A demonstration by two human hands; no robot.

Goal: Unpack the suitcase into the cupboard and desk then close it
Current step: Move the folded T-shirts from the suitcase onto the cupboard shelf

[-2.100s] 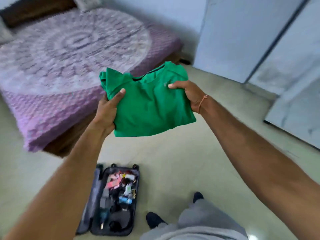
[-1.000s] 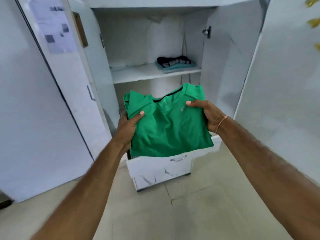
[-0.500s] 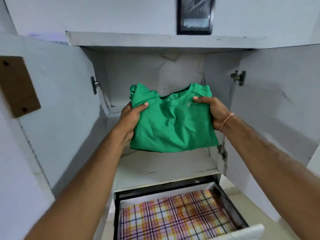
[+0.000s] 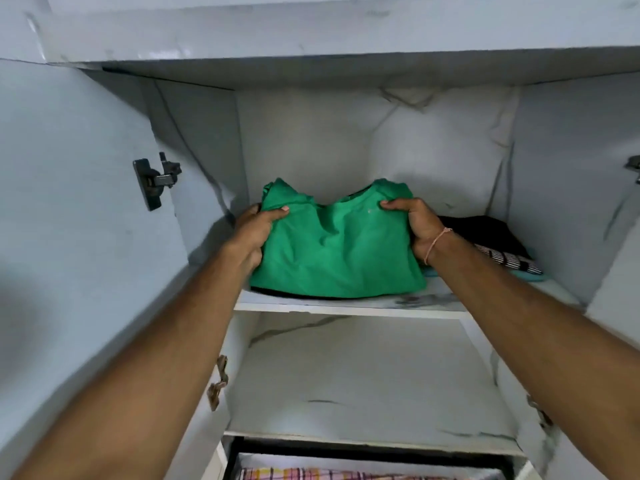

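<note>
A: What is lying nearest, below both hands?
B: A drawer (image 4: pixel 363 474) lined with checked cloth is standing open at the bottom edge. Above it, an unloaded lower shelf (image 4: pixel 363 386) is sitting under the forearms.

A: State the condition of each hand.
B: The left hand (image 4: pixel 254 233) is gripping the left edge of the green shirt (image 4: pixel 336 251), thumb lying on top, fingers tucked beneath. The right hand (image 4: pixel 417 226) is pinching the right edge near the collar, fingers curled over the fabric; a thin wrist thread (image 4: pixel 437 242) is showing.

A: Where is the shirt lying relative to the hands?
B: It is spanning the gap between them, folded, its lower edge resting on the upper shelf (image 4: pixel 433 299) of the cupboard (image 4: pixel 86 202). A dark strip is showing under its front edge; whether that is another garment cannot be told.

A: And beyond the right hand?
B: A dark folded garment stack (image 4: pixel 498 247) with a striped edge is lying just to its outer side, on the same shelf.
</note>
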